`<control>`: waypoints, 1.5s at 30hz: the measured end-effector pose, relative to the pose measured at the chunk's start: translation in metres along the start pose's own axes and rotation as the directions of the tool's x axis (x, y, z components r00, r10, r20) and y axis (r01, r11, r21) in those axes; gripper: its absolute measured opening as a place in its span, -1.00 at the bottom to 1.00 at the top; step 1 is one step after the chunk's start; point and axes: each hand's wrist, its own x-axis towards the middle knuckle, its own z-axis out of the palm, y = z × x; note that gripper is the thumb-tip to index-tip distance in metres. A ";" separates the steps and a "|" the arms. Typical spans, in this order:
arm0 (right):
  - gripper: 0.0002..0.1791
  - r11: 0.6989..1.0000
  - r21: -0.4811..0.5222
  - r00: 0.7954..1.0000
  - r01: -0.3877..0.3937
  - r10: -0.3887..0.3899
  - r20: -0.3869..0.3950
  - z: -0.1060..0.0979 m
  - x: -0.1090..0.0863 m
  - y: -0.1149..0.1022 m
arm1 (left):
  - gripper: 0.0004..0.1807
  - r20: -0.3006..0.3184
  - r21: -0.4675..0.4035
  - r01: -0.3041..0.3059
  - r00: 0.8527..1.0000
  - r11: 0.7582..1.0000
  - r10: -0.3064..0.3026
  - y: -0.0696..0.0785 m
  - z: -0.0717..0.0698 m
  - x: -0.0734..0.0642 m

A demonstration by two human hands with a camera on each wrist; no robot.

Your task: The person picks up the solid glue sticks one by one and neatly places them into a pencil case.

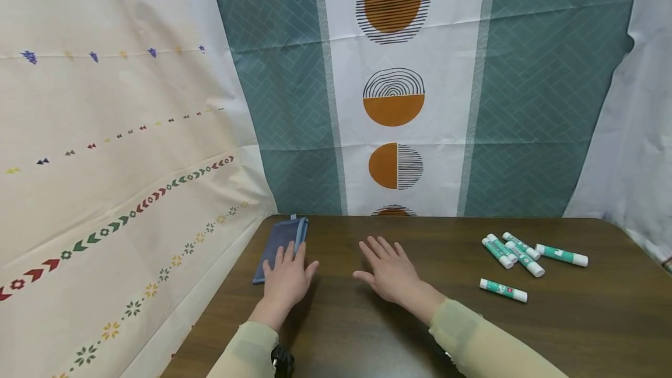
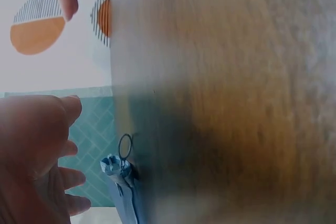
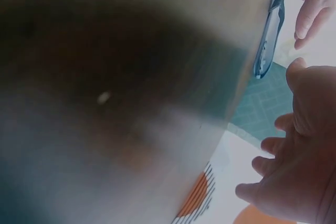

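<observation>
Head view: a blue pouch is lying on the left of the bench. Beside it, the left hand is hovering, its straight fingers spreading. Apart from it, the right hand is also hovering, fingers extending. Farther right, five green-and-white tubes are lying grouped; a sixth tube is lying nearer.

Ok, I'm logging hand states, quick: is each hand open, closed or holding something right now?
Left hand: open, holding nothing, near the blue zip pouch.
Right hand: open, holding nothing, above the wooden table.
</observation>
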 end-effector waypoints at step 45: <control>-0.10 1.000 0.003 1.000 0.017 -0.017 0.022 0.011 0.000 -0.003 | -0.26 0.124 -0.060 0.063 0.991 0.996 -0.055 -0.010 0.014 0.001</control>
